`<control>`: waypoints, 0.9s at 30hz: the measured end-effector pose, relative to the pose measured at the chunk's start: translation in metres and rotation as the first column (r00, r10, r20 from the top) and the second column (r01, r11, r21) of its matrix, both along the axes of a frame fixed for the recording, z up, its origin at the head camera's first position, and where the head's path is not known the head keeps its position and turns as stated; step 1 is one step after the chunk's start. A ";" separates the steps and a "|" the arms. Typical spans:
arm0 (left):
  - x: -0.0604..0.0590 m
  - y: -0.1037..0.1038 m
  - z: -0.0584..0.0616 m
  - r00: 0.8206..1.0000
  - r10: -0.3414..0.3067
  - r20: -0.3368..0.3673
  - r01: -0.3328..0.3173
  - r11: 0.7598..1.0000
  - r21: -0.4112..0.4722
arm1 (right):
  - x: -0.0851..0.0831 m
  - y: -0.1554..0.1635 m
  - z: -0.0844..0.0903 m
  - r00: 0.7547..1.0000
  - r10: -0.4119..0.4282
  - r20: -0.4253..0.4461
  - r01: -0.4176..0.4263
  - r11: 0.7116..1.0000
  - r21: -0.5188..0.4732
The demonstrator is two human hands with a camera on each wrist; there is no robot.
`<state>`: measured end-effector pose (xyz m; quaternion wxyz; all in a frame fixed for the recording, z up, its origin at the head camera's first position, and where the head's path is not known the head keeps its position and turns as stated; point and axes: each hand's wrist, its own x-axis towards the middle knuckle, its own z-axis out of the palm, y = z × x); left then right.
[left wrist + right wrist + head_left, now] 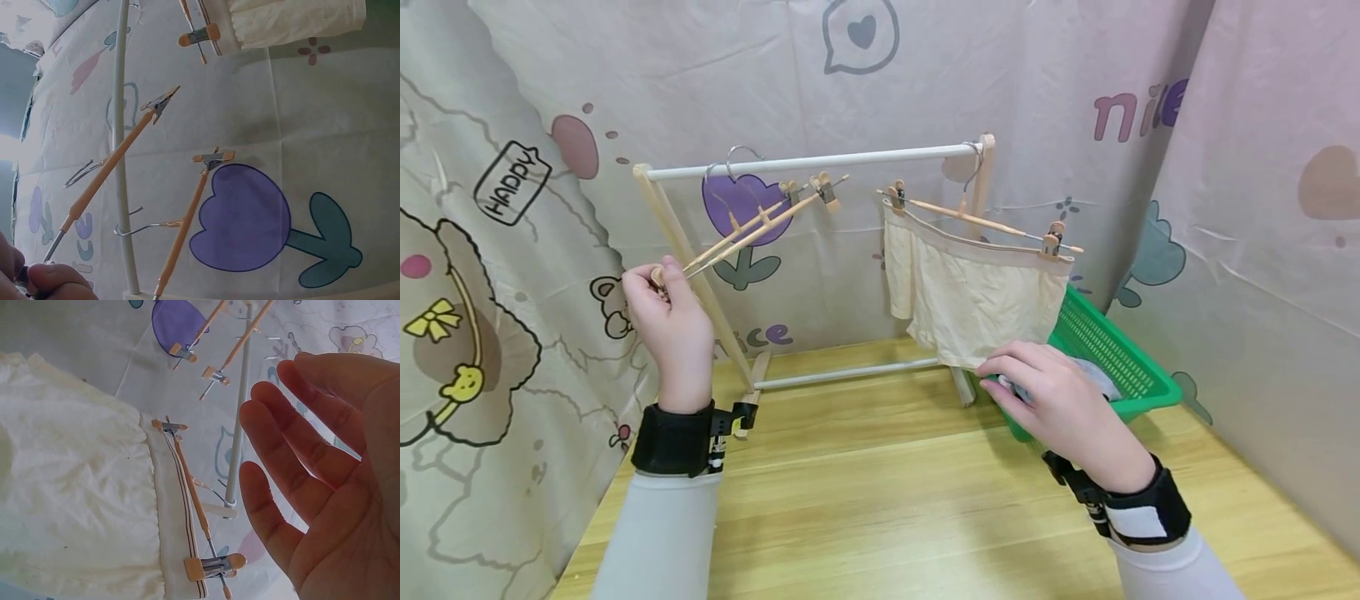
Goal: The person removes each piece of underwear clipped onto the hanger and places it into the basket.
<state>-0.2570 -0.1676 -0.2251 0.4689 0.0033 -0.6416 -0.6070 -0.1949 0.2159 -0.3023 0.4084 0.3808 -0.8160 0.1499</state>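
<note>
In the head view my left hand (pixel 670 317) pinches the clip end of a wooden clip hanger (pixel 112 159), whose hook stands apart from the rail in the left wrist view. Close beside it, a second bare clip hanger (pixel 181 237) hooks on the white rail (pixel 850 158). Cream shorts (pixel 985 292) hang at the rail's right end, their waistband clipped at both sides to a third hanger (pixel 1000 225). Right at the shorts' lower hem in the head view is my right hand (pixel 1060 400). Its fingers are loosely bent and hold nothing in the right wrist view.
A green basket (pixel 1112 350) with grey cloth (pixel 1097 377) inside stands at the right, partly behind the right hand and the shorts. The rack's wooden left post (pixel 681 237) rises by the left hand. A low crossbar (pixel 850 374) runs above the wooden table (pixel 850 500).
</note>
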 end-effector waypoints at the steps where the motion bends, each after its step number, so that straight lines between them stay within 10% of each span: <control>1: -0.001 0.000 0.000 1.000 0.000 0.009 0.000 1.000 0.005 | 0.000 0.000 0.000 1.000 0.000 -0.001 0.000 1.000 0.002; 27: -0.024 -0.006 0.008 0.995 0.034 0.094 -0.029 0.998 -0.057 | 0.002 -0.001 -0.001 1.000 -0.006 0.004 0.006 1.000 0.012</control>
